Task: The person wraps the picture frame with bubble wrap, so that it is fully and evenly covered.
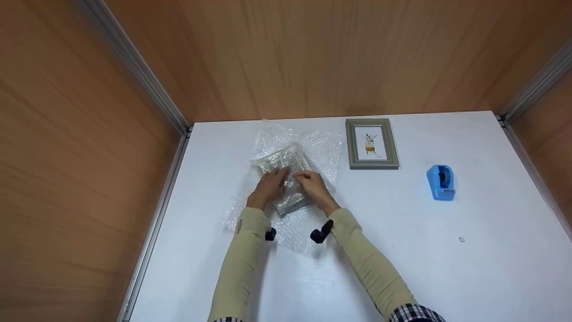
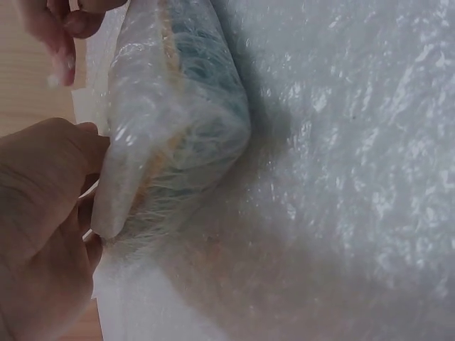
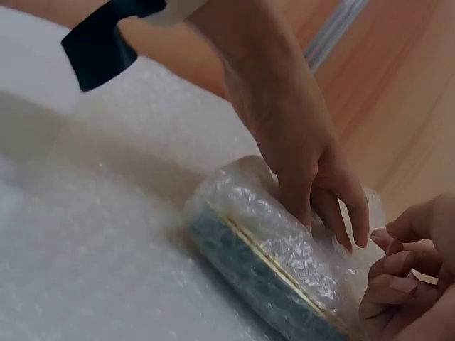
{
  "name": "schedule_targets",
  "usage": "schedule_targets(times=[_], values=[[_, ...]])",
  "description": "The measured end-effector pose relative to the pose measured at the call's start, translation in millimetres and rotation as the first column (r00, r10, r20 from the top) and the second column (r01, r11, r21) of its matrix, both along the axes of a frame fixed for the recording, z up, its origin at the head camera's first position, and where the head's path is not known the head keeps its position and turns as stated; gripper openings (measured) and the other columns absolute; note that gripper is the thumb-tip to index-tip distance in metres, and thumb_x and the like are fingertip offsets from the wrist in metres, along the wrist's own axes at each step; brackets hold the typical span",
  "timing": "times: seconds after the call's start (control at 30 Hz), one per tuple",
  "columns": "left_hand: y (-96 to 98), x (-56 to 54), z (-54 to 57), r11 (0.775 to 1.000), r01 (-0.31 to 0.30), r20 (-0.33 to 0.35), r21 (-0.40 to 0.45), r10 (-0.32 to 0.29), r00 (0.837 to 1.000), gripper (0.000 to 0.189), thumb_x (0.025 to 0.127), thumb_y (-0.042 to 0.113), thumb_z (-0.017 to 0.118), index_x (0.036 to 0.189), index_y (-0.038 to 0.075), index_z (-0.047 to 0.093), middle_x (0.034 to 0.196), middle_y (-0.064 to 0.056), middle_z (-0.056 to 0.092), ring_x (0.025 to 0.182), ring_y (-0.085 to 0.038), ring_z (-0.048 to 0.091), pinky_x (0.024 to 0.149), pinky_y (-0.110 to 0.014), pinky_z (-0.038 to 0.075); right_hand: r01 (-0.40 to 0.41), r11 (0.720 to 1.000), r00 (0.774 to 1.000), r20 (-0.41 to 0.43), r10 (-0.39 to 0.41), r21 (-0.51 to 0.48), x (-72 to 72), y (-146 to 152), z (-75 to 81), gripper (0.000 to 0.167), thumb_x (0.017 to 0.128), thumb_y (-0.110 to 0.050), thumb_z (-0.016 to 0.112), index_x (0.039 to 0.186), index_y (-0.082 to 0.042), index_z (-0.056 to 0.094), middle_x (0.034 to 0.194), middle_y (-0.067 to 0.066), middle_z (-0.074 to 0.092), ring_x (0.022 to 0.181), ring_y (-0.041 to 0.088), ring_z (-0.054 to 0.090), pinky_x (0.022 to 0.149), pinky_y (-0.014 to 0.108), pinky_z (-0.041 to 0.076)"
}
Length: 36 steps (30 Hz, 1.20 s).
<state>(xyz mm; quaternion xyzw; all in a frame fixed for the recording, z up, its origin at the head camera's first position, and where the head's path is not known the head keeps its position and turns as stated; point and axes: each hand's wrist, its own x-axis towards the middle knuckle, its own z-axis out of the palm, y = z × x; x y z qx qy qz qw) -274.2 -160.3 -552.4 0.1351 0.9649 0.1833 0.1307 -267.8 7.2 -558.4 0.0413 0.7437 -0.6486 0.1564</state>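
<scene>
A flat rectangular thing wrapped in bubble wrap (image 1: 290,156) lies at an angle on a larger spread sheet of bubble wrap (image 1: 328,147). Through the wrap, its blue-green side shows with a gold line (image 3: 277,268). My left hand (image 1: 270,185) rests on the wrapped thing, its fingertips touching the folded plastic. Close by on the right, my right hand (image 1: 315,188) hovers over the bundle with thumb and forefinger together. They seem to pinch a small clear strip, perhaps tape; it is too faint to be sure. The right hand's other fingers (image 3: 391,288) are curled.
A grey-green picture frame (image 1: 394,147) with a plant picture lies right of the wrap. Farther right stands a blue tape dispenser (image 1: 442,190). A small ring-like bit (image 1: 461,239) lies on the white table (image 1: 500,188). Wooden panels (image 1: 290,58) enclose the back and sides.
</scene>
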Motion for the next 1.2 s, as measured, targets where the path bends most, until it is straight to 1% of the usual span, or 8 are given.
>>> schedule_targets(times=[0.13, 0.27, 0.37, 0.5, 0.67, 0.87, 1.0, 1.2], values=[[-0.9, 0.1, -1.6, 1.0, 0.016, -0.019, 0.02, -0.016, 1.0, 0.059, 0.098, 0.012, 0.052, 0.15, 0.01, 0.025, 0.152, -0.015, 0.034, 0.141, -0.03, 0.031, 0.118, -0.043, 0.022, -0.042, 0.992, 0.991, 0.119, 0.056, -0.116, -6.0, -8.5, -0.4, 0.031, 0.098, -0.016, 0.048, 0.124, -0.003, 0.061, 0.074, 0.003, 0.053, 0.056, 0.007, 0.041, 0.052, 0.022, 0.034], [-0.6, -0.1, -3.4, 0.998, 0.031, -0.02, 0.049, -0.03, 0.999, 0.06, 0.097, 0.007, 0.051, 0.15, 0.003, 0.023, 0.156, -0.014, 0.028, 0.143, -0.029, 0.028, 0.12, -0.043, 0.018, -0.044, 0.967, 0.975, 0.201, 0.096, -0.252, -11.4, -12.5, -3.7, 0.033, 0.097, -0.008, 0.045, 0.125, 0.004, 0.057, 0.065, -0.003, 0.044, 0.05, 0.003, 0.035, 0.043, 0.016, 0.026], [0.0, -0.3, -3.5, 0.997, 0.04, -0.023, 0.067, -0.039, 0.999, 0.063, 0.096, 0.004, 0.051, 0.15, -0.001, 0.02, 0.155, -0.012, 0.032, 0.143, -0.03, 0.029, 0.12, -0.044, 0.018, -0.018, 0.948, 0.964, 0.247, 0.102, -0.319, -14.3, -13.2, -6.0, 0.027, 0.095, -0.005, 0.048, 0.117, 0.007, 0.059, 0.062, -0.004, 0.043, 0.047, 0.001, 0.035, 0.039, 0.014, 0.023], [-1.7, -0.3, -3.3, 0.995, 0.051, -0.063, 0.088, -0.046, 0.997, 0.065, 0.094, 0.001, 0.052, 0.149, -0.003, 0.016, 0.149, -0.009, 0.041, 0.138, -0.03, 0.037, 0.118, -0.044, 0.022, 0.013, 0.924, 0.945, 0.306, 0.113, -0.381, -18.2, -13.7, -5.8, 0.01, 0.094, -0.006, 0.053, 0.091, 0.002, 0.058, 0.059, -0.005, 0.042, 0.045, 0.0, 0.033, 0.038, 0.013, 0.022], [-3.8, 0.3, -5.8, 0.991, 0.087, -0.131, 0.101, -0.074, 0.989, 0.055, 0.094, 0.0, 0.051, 0.143, 0.0, 0.027, 0.145, -0.015, 0.046, 0.13, -0.033, 0.046, 0.113, -0.045, 0.03, 0.047, 0.899, 0.922, 0.366, 0.129, -0.435, -21.5, -12.6, -6.5, 0.017, 0.092, -0.004, 0.054, 0.075, -0.005, 0.052, 0.058, -0.005, 0.044, 0.044, 0.0, 0.033, 0.036, 0.012, 0.021], [-4.2, 0.0, -8.2, 0.991, 0.093, -0.125, 0.091, -0.081, 0.989, 0.05, 0.095, 0.003, 0.052, 0.142, 0.008, 0.034, 0.141, -0.016, 0.046, 0.131, -0.032, 0.044, 0.113, -0.044, 0.032, 0.061, 0.879, 0.905, 0.398, 0.152, -0.474, -23.1, -8.9, -6.6, 0.007, 0.093, -0.002, 0.05, 0.088, -0.001, 0.055, 0.06, -0.003, 0.045, 0.046, 0.001, 0.034, 0.038, 0.012, 0.023], [-3.8, -0.8, -7.8, 0.994, 0.086, -0.104, 0.068, -0.079, 0.992, 0.051, 0.095, 0.005, 0.054, 0.143, 0.014, 0.038, 0.139, -0.017, 0.048, 0.129, -0.036, 0.046, 0.111, -0.046, 0.033, 0.089, 0.85, 0.888, 0.428, 0.168, -0.519, -23.9, -6.8, -5.7, 0.01, 0.094, -0.001, 0.046, 0.097, 0.0, 0.055, 0.065, -0.001, 0.048, 0.048, 0.002, 0.035, 0.038, 0.012, 0.024], [-4.2, -2.2, -6.5, 0.993, 0.108, -0.075, 0.056, -0.103, 0.992, 0.045, 0.097, 0.01, 0.052, 0.141, 0.018, 0.044, 0.146, -0.013, 0.045, 0.138, -0.037, 0.035, 0.114, -0.05, 0.028, 0.127, 0.825, 0.867, 0.466, 0.178, -0.551, -25.7, -5.8, -3.9, 0.01, 0.092, -0.001, 0.044, 0.087, -0.002, 0.053, 0.068, 0.0, 0.049, 0.05, 0.003, 0.037, 0.037, 0.011, 0.026]])
